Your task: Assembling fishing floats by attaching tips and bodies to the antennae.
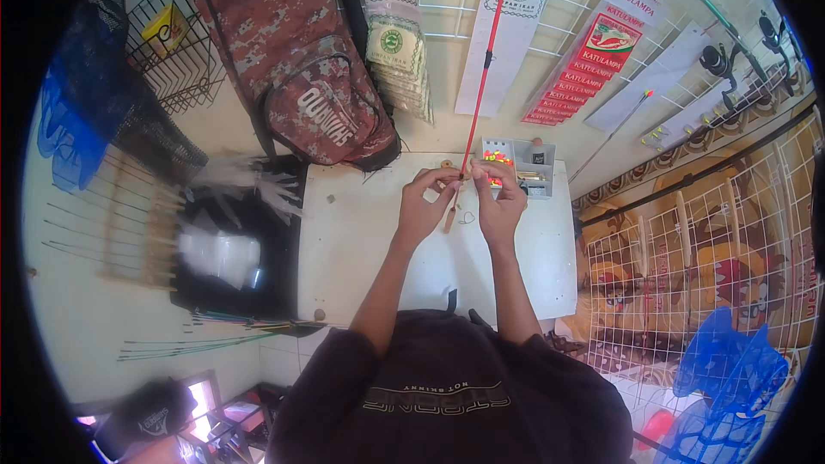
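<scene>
A thin red fishing rod slants up and away from me over the white table, with its short wooden handle end pointing toward me. My left hand is closed, thumb and fingers pinched on the rod just above the handle. Beside it my right hand is also closed, its thumb and index fingertips pressed together close to the rod. What those fingertips hold is too small to make out. A small loop of thin line shows between my hands, above the tabletop.
Behind my right hand stands a grey compartment box with bright small pieces. The white table lies under my hands. Packets hang on the wall grid, with a camouflage rod bag at left and a black seat-like object beside the table.
</scene>
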Demonstrator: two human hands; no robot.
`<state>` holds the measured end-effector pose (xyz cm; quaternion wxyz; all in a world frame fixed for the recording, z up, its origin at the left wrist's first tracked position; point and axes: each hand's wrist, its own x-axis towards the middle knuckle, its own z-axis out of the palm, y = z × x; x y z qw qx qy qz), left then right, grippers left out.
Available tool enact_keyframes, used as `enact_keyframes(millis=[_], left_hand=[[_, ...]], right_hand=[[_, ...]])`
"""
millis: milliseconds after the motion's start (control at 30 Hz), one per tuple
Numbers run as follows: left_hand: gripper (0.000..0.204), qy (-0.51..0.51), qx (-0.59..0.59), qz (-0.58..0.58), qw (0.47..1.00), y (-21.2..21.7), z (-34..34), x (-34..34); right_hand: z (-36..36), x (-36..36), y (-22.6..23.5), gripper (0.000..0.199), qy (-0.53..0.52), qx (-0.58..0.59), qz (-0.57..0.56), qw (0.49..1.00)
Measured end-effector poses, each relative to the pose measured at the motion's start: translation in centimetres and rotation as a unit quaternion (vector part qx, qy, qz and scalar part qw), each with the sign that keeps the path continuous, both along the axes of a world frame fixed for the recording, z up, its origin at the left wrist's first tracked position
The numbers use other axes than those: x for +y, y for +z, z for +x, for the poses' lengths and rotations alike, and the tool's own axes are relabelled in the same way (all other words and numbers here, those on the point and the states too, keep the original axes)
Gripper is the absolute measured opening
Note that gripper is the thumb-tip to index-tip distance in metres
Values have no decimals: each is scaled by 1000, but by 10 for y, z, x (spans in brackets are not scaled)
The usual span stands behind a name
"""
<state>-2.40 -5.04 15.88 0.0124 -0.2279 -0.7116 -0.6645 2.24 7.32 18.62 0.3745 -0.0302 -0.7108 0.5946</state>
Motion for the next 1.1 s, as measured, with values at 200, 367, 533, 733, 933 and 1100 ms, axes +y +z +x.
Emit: enact_keyframes(millis=[200, 367, 533, 733, 933, 1100], left_hand=[[22, -7, 21, 19, 1000, 10, 1, 2], [24, 3, 65, -10, 998, 20, -2, 3], [20, 20, 121, -7, 992, 33, -4, -1], [17, 19, 128, 2, 992, 48, -10, 2], [14, 21, 128, 38, 991, 64, -17, 5], [18, 32, 131, 63, 989, 85, -23, 8]], right_hand=[[-8, -2, 14, 11, 55, -7, -46, 997], [-4, -8, 27, 12, 25, -1, -3, 1000], [-3, -12, 31, 10, 5, 36, 42, 998], [-1, -9, 40, 10, -9, 34, 49, 998], [-5, -7, 59, 11, -15, 77, 60, 995], [-10, -1, 75, 13, -23, 107, 76, 991]])
